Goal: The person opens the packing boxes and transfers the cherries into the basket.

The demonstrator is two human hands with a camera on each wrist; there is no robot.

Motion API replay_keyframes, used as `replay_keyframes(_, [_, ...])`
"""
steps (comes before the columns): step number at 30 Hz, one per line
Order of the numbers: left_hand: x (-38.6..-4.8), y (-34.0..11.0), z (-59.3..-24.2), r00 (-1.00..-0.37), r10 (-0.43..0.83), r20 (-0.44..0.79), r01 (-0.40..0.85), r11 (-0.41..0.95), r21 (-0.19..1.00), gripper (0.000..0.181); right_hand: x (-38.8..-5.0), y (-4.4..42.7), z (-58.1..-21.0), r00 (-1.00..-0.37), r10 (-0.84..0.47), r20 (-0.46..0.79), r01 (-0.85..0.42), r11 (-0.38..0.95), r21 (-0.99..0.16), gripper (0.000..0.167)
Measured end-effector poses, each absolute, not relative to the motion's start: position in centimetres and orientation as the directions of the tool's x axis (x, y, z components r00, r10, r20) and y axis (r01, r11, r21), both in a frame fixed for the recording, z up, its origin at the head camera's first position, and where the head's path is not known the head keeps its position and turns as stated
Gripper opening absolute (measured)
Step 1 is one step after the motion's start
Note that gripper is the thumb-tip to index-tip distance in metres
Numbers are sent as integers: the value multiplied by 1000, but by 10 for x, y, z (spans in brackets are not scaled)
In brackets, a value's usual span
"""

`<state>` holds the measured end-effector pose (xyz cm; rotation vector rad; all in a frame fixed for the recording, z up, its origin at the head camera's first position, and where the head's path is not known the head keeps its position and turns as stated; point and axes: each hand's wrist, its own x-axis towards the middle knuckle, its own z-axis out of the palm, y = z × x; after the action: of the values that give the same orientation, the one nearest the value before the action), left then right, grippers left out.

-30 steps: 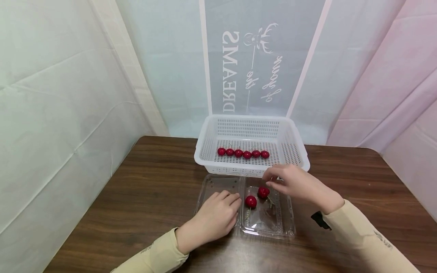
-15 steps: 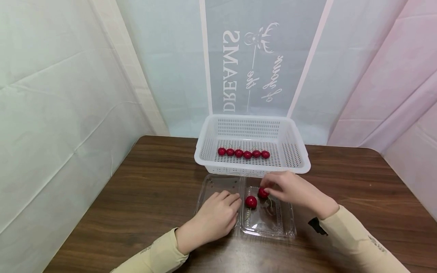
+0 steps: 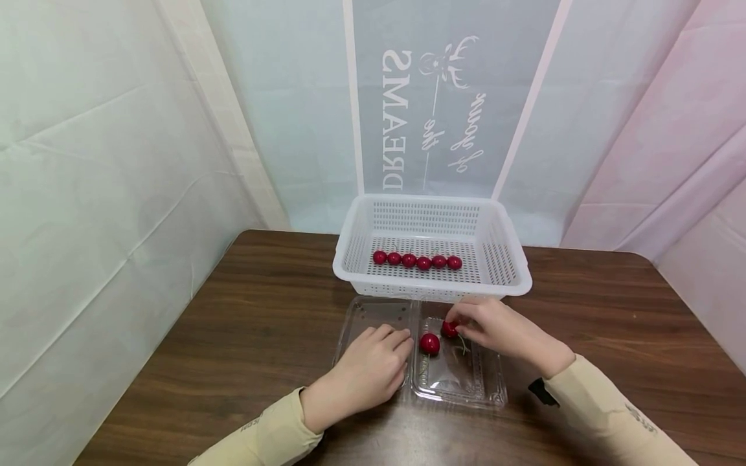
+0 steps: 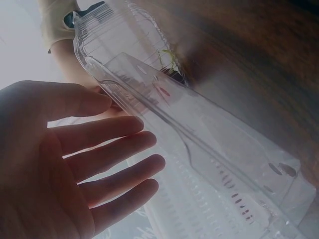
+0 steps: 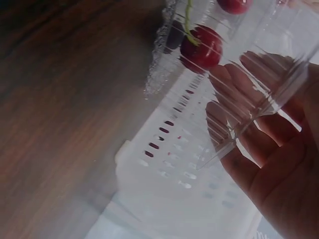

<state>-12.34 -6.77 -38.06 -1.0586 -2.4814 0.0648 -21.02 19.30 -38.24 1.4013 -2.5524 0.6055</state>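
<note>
A clear hinged plastic clamshell box [image 3: 445, 391] lies unfolded on the table, its two halves side by side. In its right half are two red cherries with stems: one cherry [image 3: 429, 343] lies loose, and the other cherry [image 3: 449, 329] is pinched between the thumb and fingers of my right hand [image 3: 492, 325]. The right wrist view shows a stemmed cherry [image 5: 201, 49] at the fingertips, partly through clear plastic. My left hand [image 3: 373, 366] rests on the left half, near the hinge. In the left wrist view its fingers [image 4: 119, 164] are spread and relaxed, holding nothing.
Just behind the box stands a white perforated basket [image 3: 431, 290]. Several cherries [image 3: 409, 260] sit in a row on its floor. A dark wooden table [image 3: 245, 323] carries everything, with a pale curtain [image 3: 303, 116] hanging behind it.
My right hand has come down from above the box to the farther cherry and closed its thumb and fingers on it. The left hand has kept its place.
</note>
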Motion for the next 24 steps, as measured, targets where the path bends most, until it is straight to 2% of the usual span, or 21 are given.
replay_keyframes(5, [-123,-67,-380,-614,695,374,677,708,-204,28,-211,194,-384,-555,-760,338,-831,484,-275,20])
replay_keyframes(13, [-124,-66,-379,-613,695,376,677,707,-203,26,-210,198,-387,-606,-729,317,-792,520,-320,26])
replay_keyframes(20, [-123,-66,-380,-610,695,380,674,708,-212,26,-206,197,-393,-639,-708,302,-769,594,-236,30])
replay_keyframes(24, [-123,-66,-380,-610,697,377,674,706,-216,27,-204,197,-396,-656,-698,288,-755,611,-240,33])
